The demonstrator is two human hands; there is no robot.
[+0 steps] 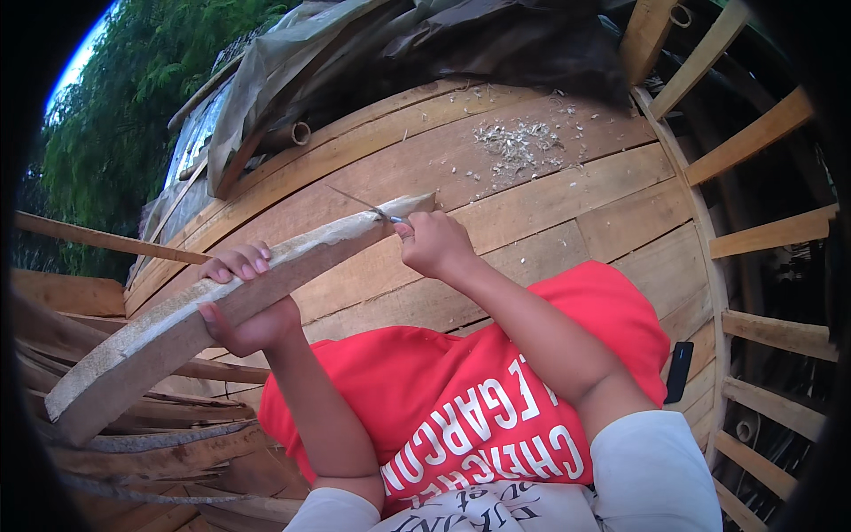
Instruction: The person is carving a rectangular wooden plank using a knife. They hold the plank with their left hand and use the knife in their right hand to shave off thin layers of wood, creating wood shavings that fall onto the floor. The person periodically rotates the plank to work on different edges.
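A long, thick, curved piece of pale wood (177, 319) slants across in front of me, from the lower left up to a narrower end near the middle. My left hand (248, 301) grips it around its middle, fingers over the far edge and thumb on the near side. In my right hand (436, 241), closed in a fist, is a knife (383, 214); its thin dark blade lies across the wood near the narrow end and points up and left. Most of its handle is hidden by my fingers.
A heap of wood shavings (523, 146) lies on the plank floor (532, 257) ahead. Wooden slats (753, 142) form a railing on the right, with a black phone-like object (679, 372) beside it. A grey tarp (275, 80) hangs at the far left. Rough boards (168, 457) lie at lower left.
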